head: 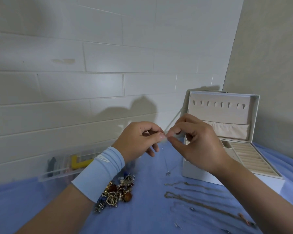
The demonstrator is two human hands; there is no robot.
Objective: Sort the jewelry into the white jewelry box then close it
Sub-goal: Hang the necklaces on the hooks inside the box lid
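The only writing is a white logo on the light-blue wristband (100, 169), too blurred to read. At mid-frame a thin silver necklace (165, 159) hangs vertically, its pendant lowest, just above the blue cloth (142, 217). The left hand (135, 139) and right hand (196, 142) meet at its top, each pinching it between thumb and forefinger, the other fingers loosely curled. The white jewelry box (193, 169) stands open at right, lid upright. A pile of jewelry (117, 191) lies lower centre, with chains (193, 195) laid out lengthwise at lower right.
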